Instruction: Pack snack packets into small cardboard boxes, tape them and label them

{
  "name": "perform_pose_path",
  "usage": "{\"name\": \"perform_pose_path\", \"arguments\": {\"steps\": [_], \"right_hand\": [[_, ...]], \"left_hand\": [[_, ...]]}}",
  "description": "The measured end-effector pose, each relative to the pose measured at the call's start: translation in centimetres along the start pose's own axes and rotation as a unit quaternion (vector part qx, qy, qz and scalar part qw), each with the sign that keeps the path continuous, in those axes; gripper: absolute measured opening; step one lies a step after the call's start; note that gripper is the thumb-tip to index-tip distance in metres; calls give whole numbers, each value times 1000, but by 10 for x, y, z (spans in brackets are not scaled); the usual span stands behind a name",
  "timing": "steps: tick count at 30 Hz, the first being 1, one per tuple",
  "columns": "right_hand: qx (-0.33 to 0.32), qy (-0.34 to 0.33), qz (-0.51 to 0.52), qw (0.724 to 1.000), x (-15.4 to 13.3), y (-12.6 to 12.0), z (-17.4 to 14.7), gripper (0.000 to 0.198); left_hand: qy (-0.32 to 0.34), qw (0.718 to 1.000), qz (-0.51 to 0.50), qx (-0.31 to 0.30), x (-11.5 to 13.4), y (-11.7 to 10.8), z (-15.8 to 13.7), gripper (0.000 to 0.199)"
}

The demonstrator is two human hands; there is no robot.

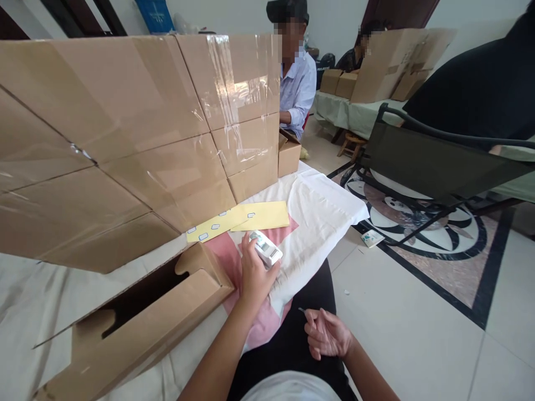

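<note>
My left hand (253,270) is closed around a small white box (266,249) with green and dark print on it, held over the cloth-covered table. Just beyond it lie two overlapping yellow sheets (259,216), with several small blue-edged labels on them. Above my lap, my right hand (326,333) is curled, its thumb and forefinger pinching a tiny thin piece (302,310) too small to name. To the left of my left hand, a long cardboard box (159,328) stands with its top open and its inside dark.
A wall of taped cartons (137,128) rises along the table's far side. A person (298,83) sits behind it, near a small open carton (289,156). At right stand a folding chair (443,161) with someone in it and another table with cartons. A small printed box (371,238) lies on the floor.
</note>
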State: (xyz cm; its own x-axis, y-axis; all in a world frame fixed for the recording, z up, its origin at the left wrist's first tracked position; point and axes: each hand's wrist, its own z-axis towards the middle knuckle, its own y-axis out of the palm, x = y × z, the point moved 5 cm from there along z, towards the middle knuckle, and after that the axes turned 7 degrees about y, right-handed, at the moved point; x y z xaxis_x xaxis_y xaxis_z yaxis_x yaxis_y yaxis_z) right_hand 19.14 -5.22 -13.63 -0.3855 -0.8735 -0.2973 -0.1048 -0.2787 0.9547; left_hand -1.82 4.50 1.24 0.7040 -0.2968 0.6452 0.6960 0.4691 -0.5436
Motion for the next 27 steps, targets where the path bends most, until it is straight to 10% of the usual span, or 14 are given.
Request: {"name": "perform_pose_path", "arguments": {"steps": [4,9,15,27], "right_hand": [[13,-3,2,1000,0,-3,-5,39],[50,-25,14,998,4,-9,-17,38],[85,-21,10,996,7,-12,-22,40],[88,-7,11,996,4,-13,-15,41]], "left_hand": [[5,1000,18,-15,2,0,-1,47],[-34,999,-12,-6,-1,-2,0,82],[-60,997,-1,-47,-3,0,-3,43],[-63,997,-39,-16,-7,1,-4,65]]}}
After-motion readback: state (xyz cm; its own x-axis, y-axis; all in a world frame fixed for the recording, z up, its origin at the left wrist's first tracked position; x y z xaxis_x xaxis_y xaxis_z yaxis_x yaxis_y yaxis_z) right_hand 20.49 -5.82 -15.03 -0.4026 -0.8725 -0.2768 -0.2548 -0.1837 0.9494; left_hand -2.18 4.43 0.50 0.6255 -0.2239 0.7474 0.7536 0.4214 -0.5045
